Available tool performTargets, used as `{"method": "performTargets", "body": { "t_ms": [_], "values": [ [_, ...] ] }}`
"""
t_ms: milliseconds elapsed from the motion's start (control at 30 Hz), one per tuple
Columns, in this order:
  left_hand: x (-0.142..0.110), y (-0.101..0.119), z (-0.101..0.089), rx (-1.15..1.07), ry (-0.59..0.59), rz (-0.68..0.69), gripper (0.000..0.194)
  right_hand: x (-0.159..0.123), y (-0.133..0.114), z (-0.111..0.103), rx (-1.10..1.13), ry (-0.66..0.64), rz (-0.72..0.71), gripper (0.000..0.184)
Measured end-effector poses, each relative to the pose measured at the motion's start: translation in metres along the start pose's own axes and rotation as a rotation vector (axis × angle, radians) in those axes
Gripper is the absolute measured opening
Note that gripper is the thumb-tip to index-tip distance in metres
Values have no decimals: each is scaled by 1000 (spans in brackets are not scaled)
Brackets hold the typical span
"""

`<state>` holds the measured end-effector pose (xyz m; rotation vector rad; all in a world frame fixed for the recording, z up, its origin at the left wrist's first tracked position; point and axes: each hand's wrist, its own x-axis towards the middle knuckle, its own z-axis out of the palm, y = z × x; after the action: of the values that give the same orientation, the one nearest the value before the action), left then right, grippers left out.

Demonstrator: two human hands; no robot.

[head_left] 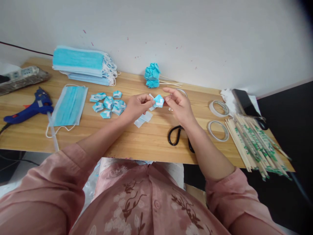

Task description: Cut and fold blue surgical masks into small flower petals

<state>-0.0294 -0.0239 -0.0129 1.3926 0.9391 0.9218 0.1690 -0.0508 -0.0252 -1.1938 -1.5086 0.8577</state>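
Observation:
Between my hands is a small folded piece of blue mask fabric [159,101], five-sided, with white tape on its front. My left hand [140,107] pinches its left edge between thumb and fingers. At its right corner, my right hand [180,106] has thumb and a fingertip closed on the edge, the index finger raised above. Below lie pale cut scraps [143,119]. Several similar taped blue pieces [107,103] are grouped left of my left hand. Black-handled scissors [174,136] lie partly hidden under my right forearm.
At left are a blue glue gun [40,103], a flat mask [69,106], a mask stack [78,62] and a power strip [24,76]. Blue fabric flowers [152,75] lie by the wall. Tape rolls [218,131], wrapped chopsticks [256,147] and a phone [243,101] are at right.

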Motion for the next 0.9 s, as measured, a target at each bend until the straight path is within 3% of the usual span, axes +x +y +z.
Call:
{"method": "performTargets", "body": {
  "t_ms": [500,667,900],
  "values": [
    [-5,5,1,84,-34,28,17,0,-2,0,-46,25,-27,44],
    [-6,5,1,130,-83,40,21,0,-2,1,-6,-37,-14,53],
    [-6,5,1,129,-96,64,19,0,-1,2,-37,-17,-7,47]
  ]
}}
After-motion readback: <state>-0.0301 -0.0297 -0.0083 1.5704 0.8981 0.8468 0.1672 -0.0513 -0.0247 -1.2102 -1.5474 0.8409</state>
